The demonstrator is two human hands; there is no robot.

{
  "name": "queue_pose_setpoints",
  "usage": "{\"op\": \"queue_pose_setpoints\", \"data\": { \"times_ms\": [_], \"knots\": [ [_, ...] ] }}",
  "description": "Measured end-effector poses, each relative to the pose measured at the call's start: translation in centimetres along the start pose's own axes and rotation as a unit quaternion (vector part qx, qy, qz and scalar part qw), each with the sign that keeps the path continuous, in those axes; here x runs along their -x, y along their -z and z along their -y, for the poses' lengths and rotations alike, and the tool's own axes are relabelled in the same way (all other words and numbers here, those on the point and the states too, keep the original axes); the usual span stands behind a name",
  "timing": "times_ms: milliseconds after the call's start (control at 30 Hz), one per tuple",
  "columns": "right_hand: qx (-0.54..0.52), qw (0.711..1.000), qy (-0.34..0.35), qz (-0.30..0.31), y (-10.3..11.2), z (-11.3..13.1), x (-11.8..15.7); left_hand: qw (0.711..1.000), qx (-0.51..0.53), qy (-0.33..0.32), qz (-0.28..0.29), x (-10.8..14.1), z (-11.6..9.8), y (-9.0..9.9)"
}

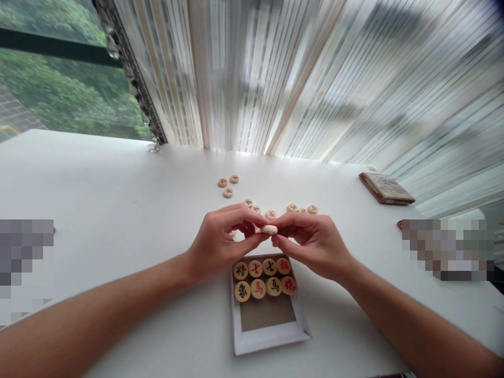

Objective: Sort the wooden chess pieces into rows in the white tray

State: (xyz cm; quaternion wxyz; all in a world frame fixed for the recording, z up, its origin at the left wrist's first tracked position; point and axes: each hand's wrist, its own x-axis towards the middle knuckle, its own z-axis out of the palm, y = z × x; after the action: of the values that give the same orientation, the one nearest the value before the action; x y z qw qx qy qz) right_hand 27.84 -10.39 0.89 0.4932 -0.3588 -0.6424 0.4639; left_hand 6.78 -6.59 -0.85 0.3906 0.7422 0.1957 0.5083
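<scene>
Between the fingertips of my left hand (232, 231) and my right hand (311, 239), a round wooden Chinese chess piece (269, 230) is pinched edge-on, so its face is hidden. Both hands hover above the far edge of a shallow white box (268, 341). Inside the box, two rows of chess pieces lie face up, among them a black-marked piece (242, 291) and a red-marked piece (289, 285). The near part of the box shows its bare brown bottom. Just past my fingers lie loose pieces, including a red-marked one (270, 215).
Three loose pieces (228, 192) lie farther back on the white table (157, 210). More pieces (312, 209) rest beyond my right hand. A flat brown box (386, 188) sits at the back right. A string curtain (252, 79) hangs along the table's far edge, beside a window.
</scene>
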Motion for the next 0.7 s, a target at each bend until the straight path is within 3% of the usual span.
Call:
{"op": "queue_pose_setpoints", "data": {
  "times_ms": [233, 433, 700],
  "knots": [
    [0.068, 0.996, 0.048, 0.020, 0.4, -0.3, 0.0, 0.986, -0.118, -0.121, -0.013, -0.3, 0.5, 0.8],
    [0.241, 0.965, 0.099, 0.027, 0.7, 0.8, 0.0, 0.966, -0.179, -0.183, 0.020, 0.0, 0.4, 1.0],
    [0.319, 0.943, 0.059, 0.074, 0.3, 2.7, 0.0, 0.953, -0.202, -0.222, 0.047, 0.5, 0.8, 1.1]
  ]
}}
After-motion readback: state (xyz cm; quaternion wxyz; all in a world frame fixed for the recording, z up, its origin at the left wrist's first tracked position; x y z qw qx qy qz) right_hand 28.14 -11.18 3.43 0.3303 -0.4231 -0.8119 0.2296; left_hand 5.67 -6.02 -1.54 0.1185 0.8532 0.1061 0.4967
